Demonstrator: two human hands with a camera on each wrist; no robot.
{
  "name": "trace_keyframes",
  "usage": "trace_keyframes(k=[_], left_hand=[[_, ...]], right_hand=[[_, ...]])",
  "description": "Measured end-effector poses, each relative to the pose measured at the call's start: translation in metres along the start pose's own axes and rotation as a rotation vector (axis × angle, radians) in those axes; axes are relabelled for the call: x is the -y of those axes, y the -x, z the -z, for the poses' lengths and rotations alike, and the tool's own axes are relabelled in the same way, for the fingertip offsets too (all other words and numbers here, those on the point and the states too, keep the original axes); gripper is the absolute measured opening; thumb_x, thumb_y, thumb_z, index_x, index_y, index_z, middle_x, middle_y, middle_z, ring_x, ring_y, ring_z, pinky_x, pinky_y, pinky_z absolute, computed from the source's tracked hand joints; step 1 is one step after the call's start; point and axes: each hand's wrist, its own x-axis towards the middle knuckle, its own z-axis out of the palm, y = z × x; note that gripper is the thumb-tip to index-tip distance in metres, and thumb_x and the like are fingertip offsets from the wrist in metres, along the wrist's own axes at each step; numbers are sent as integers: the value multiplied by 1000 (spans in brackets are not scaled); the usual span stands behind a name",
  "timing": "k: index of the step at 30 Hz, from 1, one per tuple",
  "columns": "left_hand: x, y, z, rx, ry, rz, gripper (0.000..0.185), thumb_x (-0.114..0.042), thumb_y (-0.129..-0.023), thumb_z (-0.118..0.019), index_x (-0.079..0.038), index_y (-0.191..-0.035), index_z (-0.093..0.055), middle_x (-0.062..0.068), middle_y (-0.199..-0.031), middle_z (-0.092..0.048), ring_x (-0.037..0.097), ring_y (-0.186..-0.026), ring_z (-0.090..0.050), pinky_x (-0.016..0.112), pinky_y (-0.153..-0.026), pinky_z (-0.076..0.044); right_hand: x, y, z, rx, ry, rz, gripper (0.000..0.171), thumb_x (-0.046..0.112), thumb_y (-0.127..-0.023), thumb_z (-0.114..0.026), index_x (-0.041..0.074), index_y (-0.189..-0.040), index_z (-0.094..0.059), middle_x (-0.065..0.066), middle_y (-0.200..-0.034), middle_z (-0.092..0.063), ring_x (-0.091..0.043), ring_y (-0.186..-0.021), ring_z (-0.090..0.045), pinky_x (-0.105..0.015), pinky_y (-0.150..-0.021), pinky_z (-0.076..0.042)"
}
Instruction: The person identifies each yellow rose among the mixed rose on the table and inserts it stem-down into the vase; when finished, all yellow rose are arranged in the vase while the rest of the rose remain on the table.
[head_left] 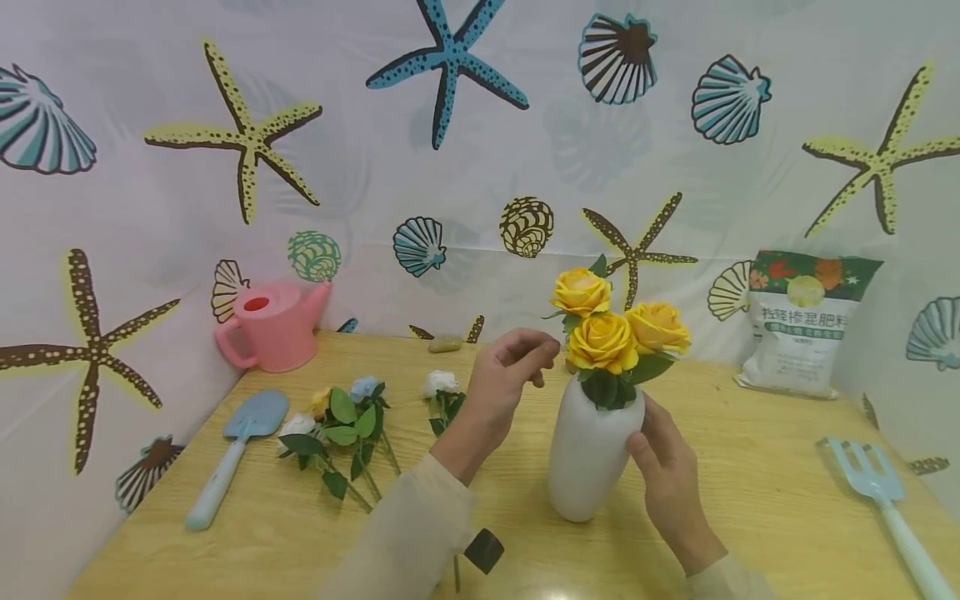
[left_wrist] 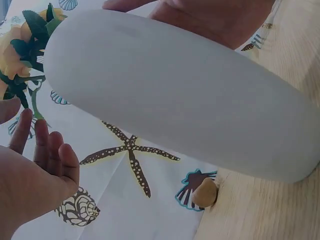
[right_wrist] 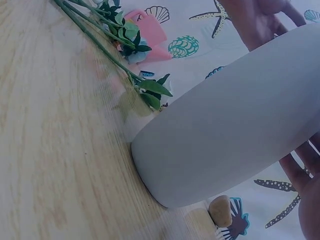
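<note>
A white vase [head_left: 588, 454] stands on the table, leaning a little, with three yellow roses [head_left: 603, 342] and green leaves at its mouth. My right hand [head_left: 670, 479] holds the vase on its right side, thumb toward me and fingers behind. To the left of the blooms, my left hand [head_left: 512, 375] is raised with loosely bent fingers and nothing gripped. In the left wrist view, the fingertips of that hand [left_wrist: 40, 170] are close to a thin green stem or leaf [left_wrist: 35, 102]; whether they touch is unclear. The stems inside the vase are hidden.
White, yellow and blue flowers [head_left: 363, 421] lie left, with another white flower [head_left: 442, 383] beside them. A blue trowel [head_left: 243, 433], pink watering can [head_left: 281, 325], fertilizer bag [head_left: 802, 333] and hand fork [head_left: 873, 483] surround them. Stones, including one small stone [left_wrist: 205, 193], sit by the cloth backdrop.
</note>
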Motion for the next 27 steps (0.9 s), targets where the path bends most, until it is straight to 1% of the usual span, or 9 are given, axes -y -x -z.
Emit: trace_keyframes(k=[5, 8, 10, 15, 17, 21, 24, 26, 27], left_hand=[[0, 7, 21, -58, 31, -7, 15, -9, -100, -62, 2, -109, -66, -4, -93, -65, 12, -84, -59, 23, -69, -52], [-1, 13, 35, -103, 27, -13, 12, -9, -100, -61, -2, -108, -67, -3, -95, -66, 13, -83, -60, 22, -68, -52], [-1, 19, 47, -131, 8, -24, 14, -9, -101, -60, 0, -109, -65, -2, -95, -66, 13, -82, -60, 22, -67, -53], [-1, 34, 78, -213, -50, -24, 10, -9, -101, -60, -3, -107, -66, -2, -92, -68, 11, -78, -62, 23, -66, -54], [-1, 38, 91, -249, -59, -14, 7, -8, -101, -60, -7, -104, -67, -2, -90, -69, 12, -78, -63, 23, -65, -55], [-3, 47, 114, -332, -60, 10, 7, -8, -101, -60, -10, -101, -67, -3, -88, -71, 13, -77, -65, 24, -64, -55], [-5, 54, 127, -396, -76, 29, 7, -10, -101, -61, -8, -104, -67, -4, -87, -72, 13, -75, -66, 24, -64, -55], [-7, 59, 135, -438, -129, 55, 10, -12, -101, -61, -6, -108, -66, -5, -85, -71, 12, -73, -66, 24, -63, -55], [-7, 61, 139, -456, -173, 74, 11, -13, -101, -62, -5, -108, -66, -6, -84, -71, 12, -72, -66, 24, -62, -55]], right_hand=[[0, -1, 1, 2, 3, -3, 41, 8, -106, -46, 0, -146, -47, 28, -138, -52, 11, -124, -51, -8, -97, -45], [0, -1, 1, 2, 10, -18, 40, 7, -106, -46, -1, -146, -47, 29, -137, -52, 11, -123, -52, -8, -97, -46], [0, -1, 1, 4, 12, -31, 41, 7, -106, -45, -2, -146, -46, 29, -136, -51, 11, -123, -52, -8, -97, -46], [1, 0, 0, 11, 16, -48, 41, 8, -107, -45, -1, -147, -45, 30, -136, -50, 12, -123, -51, -8, -97, -46], [2, 0, -1, 14, 14, -45, 41, 8, -107, -45, 0, -147, -45, 30, -137, -50, 12, -123, -51, -8, -97, -46], [3, 1, -1, 18, 8, -35, 42, 8, -107, -45, 1, -148, -45, 29, -138, -50, 12, -124, -51, -8, -97, -45], [3, 1, -1, 16, 8, -36, 42, 8, -107, -45, 0, -148, -45, 29, -138, -50, 12, -124, -50, -7, -97, -45], [2, 0, -1, 17, 6, -40, 42, 9, -107, -45, -1, -148, -44, 29, -138, -50, 11, -124, -50, -7, -98, -45], [2, 0, -1, 18, 4, -40, 42, 8, -107, -45, -1, -148, -44, 29, -138, -50, 11, -124, -50, -7, -97, -45]])
